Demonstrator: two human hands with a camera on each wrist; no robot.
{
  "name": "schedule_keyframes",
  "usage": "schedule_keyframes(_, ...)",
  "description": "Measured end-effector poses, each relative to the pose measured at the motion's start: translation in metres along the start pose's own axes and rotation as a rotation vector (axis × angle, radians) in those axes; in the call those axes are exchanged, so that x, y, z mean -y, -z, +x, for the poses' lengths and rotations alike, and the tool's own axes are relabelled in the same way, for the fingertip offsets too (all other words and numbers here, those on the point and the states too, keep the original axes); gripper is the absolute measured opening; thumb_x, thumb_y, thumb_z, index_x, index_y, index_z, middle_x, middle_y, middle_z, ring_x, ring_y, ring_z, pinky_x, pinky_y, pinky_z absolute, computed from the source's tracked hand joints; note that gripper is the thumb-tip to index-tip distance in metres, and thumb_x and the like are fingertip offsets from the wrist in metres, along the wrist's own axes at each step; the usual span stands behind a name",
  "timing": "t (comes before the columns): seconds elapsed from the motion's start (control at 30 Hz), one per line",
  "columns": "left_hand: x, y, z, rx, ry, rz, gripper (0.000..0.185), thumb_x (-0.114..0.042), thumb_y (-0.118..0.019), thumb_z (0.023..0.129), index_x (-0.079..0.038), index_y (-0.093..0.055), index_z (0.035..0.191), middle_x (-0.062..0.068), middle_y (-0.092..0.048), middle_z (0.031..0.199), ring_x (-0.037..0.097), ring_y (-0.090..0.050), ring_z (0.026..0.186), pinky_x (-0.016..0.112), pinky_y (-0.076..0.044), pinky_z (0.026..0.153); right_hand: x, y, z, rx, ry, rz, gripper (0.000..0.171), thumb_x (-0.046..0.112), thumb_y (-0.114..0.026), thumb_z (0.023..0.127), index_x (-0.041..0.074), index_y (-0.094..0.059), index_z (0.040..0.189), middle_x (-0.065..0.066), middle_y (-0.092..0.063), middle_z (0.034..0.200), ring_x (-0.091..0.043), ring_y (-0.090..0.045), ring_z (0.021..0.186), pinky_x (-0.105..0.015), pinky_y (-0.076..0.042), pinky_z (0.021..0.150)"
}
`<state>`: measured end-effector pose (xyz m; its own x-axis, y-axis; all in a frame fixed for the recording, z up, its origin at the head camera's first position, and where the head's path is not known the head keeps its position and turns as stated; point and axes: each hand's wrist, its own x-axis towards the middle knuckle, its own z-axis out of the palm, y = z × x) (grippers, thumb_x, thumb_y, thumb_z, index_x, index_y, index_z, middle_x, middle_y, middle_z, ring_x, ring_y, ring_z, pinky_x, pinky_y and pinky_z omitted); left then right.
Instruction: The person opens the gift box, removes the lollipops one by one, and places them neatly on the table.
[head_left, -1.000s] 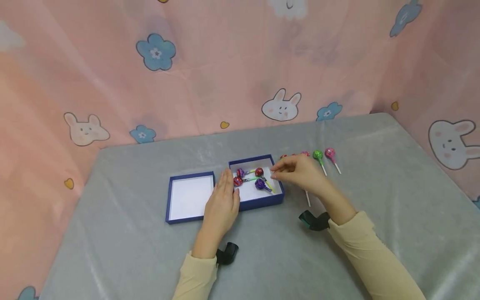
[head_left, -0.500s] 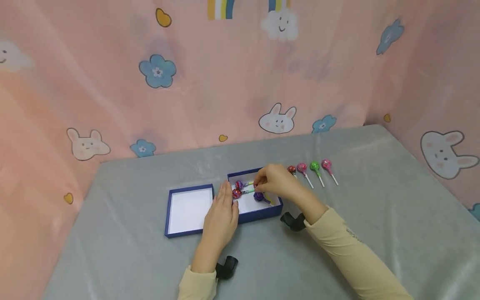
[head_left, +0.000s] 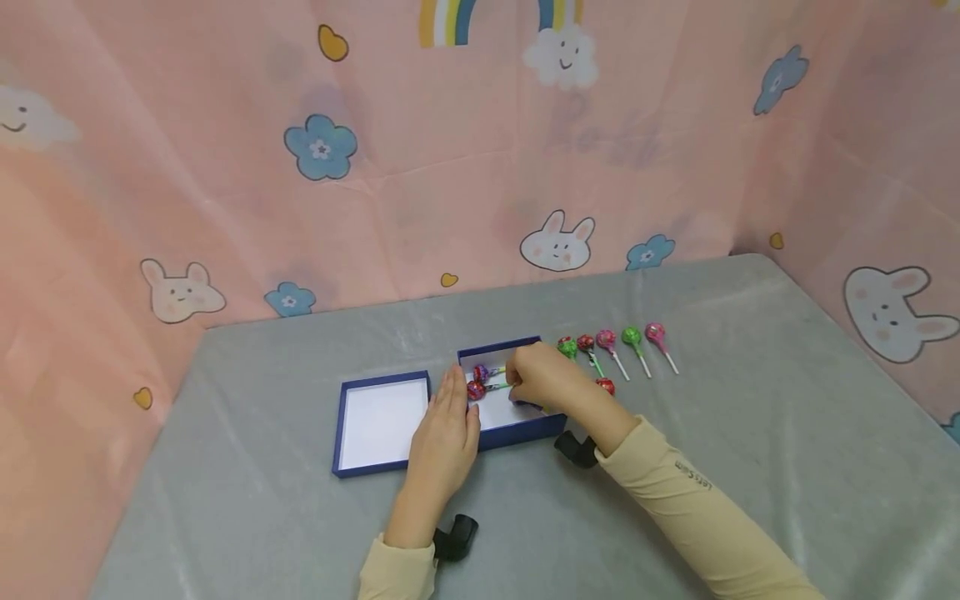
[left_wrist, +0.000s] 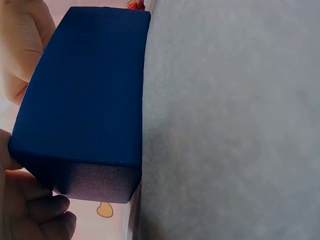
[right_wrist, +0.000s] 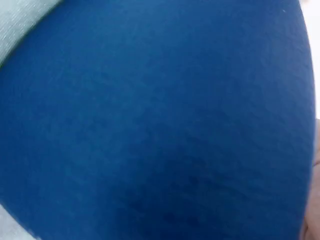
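The right hand [head_left: 551,383] has moved lower into the box [head_left: 521,434], hold indeterminable, where dragging may disturb lollipops [head_left: 476,390] beside the straight-fingered left hand [head_left: 442,442].

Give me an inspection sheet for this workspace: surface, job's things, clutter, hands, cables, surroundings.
Surface: grey-covered table, some creases or sheen.
Job's things: open blue box, at least two lollipops visible inside; white-lined tray to its left; row of five lollipops to its right; red lollipop nearer, partly behind the right forearm.
Clutter: nothing seen.
Hands: left hand rests along the box's left side, fingers straight; right hand reaches into the box, its grip hidden.
Cables: nothing seen.
Surroundings: pink backdrop with rabbits, flowers and clouds.
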<state>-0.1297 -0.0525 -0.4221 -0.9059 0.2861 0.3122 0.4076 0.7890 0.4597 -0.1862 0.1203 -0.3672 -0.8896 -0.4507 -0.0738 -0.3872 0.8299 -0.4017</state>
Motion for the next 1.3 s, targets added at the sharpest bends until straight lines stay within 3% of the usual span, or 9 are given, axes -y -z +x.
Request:
schedule_keyframes(0.23,0.001,-0.001,0.001,-0.002,-0.003,0.008,0.052,-0.018,-0.046,0.097,0.009,-0.035,0.141,0.021,-0.036,0.145,0.03,-0.034,0.135,0.047,-0.033,0.106,0.001,-0.002,0.001,-0.029,-0.05,-0.052,0.008,0.006,-0.076,0.077,0.003,-0.07,0.074,0.0,-0.061,0.063,-0.011,-0.05,0.053,-0.026,-0.047,0.053)
schedule_keyframes(0.4,0.001,-0.003,0.0,0.0,-0.01,0.014,0.052,-0.018,-0.046,0.097,0.009,-0.035,0.141,0.021,-0.037,0.145,0.03,-0.035,0.134,0.047,-0.033,0.106,0.001,-0.011,0.0,0.007,-0.064,-0.17,0.025,0.01,-0.079,0.073,0.008,-0.057,0.061,0.001,-0.051,0.055,-0.012,-0.04,0.05,-0.026,-0.033,0.046)
schedule_keyframes(0.53,0.002,-0.004,-0.001,-0.015,-0.02,0.02,0.052,-0.017,-0.047,0.097,0.009,-0.036,0.14,0.021,-0.038,0.144,0.031,-0.036,0.133,0.046,-0.034,0.106,0.002,-0.018,0.0,0.009,-0.062,-0.164,0.03,0.011,-0.08,0.069,0.01,-0.051,0.059,0.002,-0.047,0.054,-0.013,-0.037,0.051,-0.026,-0.03,0.045)
schedule_keyframes(0.8,0.003,-0.003,0.0,-0.02,-0.025,0.022,0.052,-0.018,-0.047,0.098,0.009,-0.036,0.14,0.021,-0.038,0.144,0.03,-0.036,0.133,0.046,-0.033,0.106,-0.002,-0.016,-0.004,-0.081,-0.017,0.048,0.013,0.012,-0.079,0.073,0.004,-0.069,0.073,0.003,-0.056,0.059,-0.01,-0.044,0.052,-0.023,-0.038,0.048)
schedule_keyframes(0.93,0.002,-0.003,0.0,-0.013,-0.023,0.017,0.052,-0.018,-0.046,0.098,0.009,-0.035,0.141,0.021,-0.038,0.144,0.03,-0.036,0.134,0.046,-0.033,0.106,-0.008,-0.014,-0.013,-0.149,0.009,0.178,0.016,0.014,-0.08,0.074,0.002,-0.071,0.082,0.002,-0.062,0.066,-0.008,-0.053,0.059,-0.024,-0.048,0.055)
schedule_keyframes(1.03,0.001,-0.002,0.001,-0.006,-0.012,0.018,0.052,-0.018,-0.047,0.098,0.009,-0.034,0.141,0.021,-0.038,0.144,0.031,-0.036,0.133,0.047,-0.033,0.106,-0.014,-0.014,-0.022,-0.209,-0.001,0.335,0.021,0.013,-0.08,0.074,0.001,-0.071,0.088,-0.001,-0.066,0.073,-0.009,-0.06,0.065,-0.025,-0.052,0.06)
schedule_keyframes(1.17,0.001,-0.001,0.002,0.005,0.006,0.023,0.053,-0.018,-0.047,0.098,0.008,-0.033,0.142,0.021,-0.038,0.144,0.03,-0.036,0.134,0.047,-0.033,0.106,-0.023,-0.014,-0.03,-0.28,0.004,0.511,0.024,0.01,-0.08,0.074,-0.003,-0.071,0.093,-0.005,-0.068,0.078,-0.013,-0.063,0.069,-0.025,-0.053,0.059)
schedule_keyframes(1.3,0.001,-0.001,0.002,0.003,0.003,0.017,0.053,-0.017,-0.047,0.098,0.008,-0.033,0.142,0.021,-0.038,0.144,0.03,-0.036,0.134,0.047,-0.033,0.106,-0.029,-0.011,-0.035,-0.318,0.044,0.597,0.024,0.006,-0.079,0.075,-0.006,-0.07,0.094,-0.009,-0.068,0.081,-0.016,-0.064,0.07,-0.024,-0.053,0.059)
